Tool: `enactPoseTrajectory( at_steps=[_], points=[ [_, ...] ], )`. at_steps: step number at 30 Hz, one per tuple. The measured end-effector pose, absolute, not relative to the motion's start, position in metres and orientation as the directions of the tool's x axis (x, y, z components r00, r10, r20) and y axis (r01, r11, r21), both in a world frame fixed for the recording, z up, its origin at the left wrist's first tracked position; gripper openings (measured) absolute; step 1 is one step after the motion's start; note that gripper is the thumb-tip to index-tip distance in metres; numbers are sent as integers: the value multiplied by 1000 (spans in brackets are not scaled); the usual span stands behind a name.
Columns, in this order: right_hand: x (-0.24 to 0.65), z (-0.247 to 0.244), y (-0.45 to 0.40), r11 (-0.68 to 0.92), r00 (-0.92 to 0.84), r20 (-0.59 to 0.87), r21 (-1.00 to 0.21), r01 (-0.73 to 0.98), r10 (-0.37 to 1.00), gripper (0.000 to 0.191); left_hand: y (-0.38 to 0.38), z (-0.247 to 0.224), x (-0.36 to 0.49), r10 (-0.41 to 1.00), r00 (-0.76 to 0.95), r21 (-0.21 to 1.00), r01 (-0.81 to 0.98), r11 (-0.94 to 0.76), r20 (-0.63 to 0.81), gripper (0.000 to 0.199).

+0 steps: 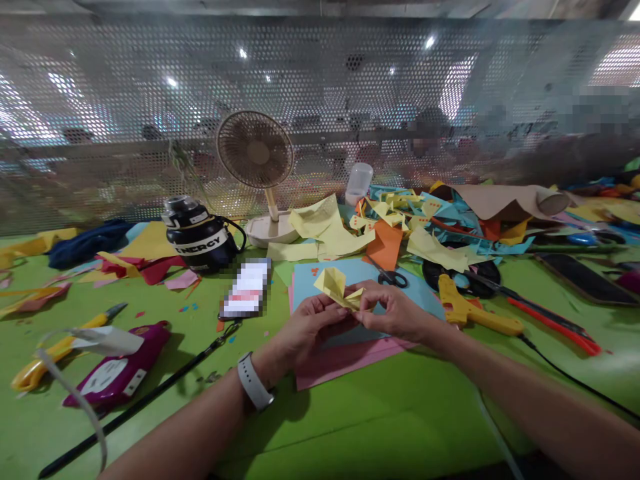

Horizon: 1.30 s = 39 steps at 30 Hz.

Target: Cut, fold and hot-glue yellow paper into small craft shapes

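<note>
Between my two hands is a piece of folded yellow paper [332,283], with one cupped flap standing up on its left. My left hand [316,323], a pale watch on its wrist, pinches the paper from below. My right hand [390,308] grips the paper's right end between thumb and fingers. Beneath them lie a light blue sheet [310,273] and a pink sheet [330,368]. Black-handled scissors [393,277] rest on the blue sheet just beyond my right hand.
Right of my hands are a yellow glue gun [480,315] and a red utility knife [555,323]. A phone [247,287], a dark jug [197,237] and a small fan [256,150] stand or lie to the left. Paper scraps [330,230] pile up before a perforated metal screen [320,80].
</note>
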State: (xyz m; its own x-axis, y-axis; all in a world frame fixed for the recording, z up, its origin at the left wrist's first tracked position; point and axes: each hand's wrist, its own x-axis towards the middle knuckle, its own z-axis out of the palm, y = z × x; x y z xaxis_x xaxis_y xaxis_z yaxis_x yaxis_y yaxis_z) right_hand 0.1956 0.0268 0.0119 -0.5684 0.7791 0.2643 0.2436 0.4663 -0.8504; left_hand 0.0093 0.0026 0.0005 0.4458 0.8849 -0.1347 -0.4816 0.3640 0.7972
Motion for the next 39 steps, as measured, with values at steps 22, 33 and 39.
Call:
enactPoseTrajectory(
  at_steps=[22, 33, 39],
  points=[
    [192, 12, 29, 544, -548, 359, -810, 219, 756, 15, -1, 3, 16, 948, 312, 846, -485, 220, -68, 28],
    [191, 22, 25, 286, -273, 244, -950, 125, 931, 23, -1, 4, 16, 990, 140, 899, -436, 29, 36, 23],
    [176, 13, 24, 5, -456, -10, -999, 32, 890, 38, -9, 8, 21, 980, 190, 911, -412, 30, 54, 17]
  ],
)
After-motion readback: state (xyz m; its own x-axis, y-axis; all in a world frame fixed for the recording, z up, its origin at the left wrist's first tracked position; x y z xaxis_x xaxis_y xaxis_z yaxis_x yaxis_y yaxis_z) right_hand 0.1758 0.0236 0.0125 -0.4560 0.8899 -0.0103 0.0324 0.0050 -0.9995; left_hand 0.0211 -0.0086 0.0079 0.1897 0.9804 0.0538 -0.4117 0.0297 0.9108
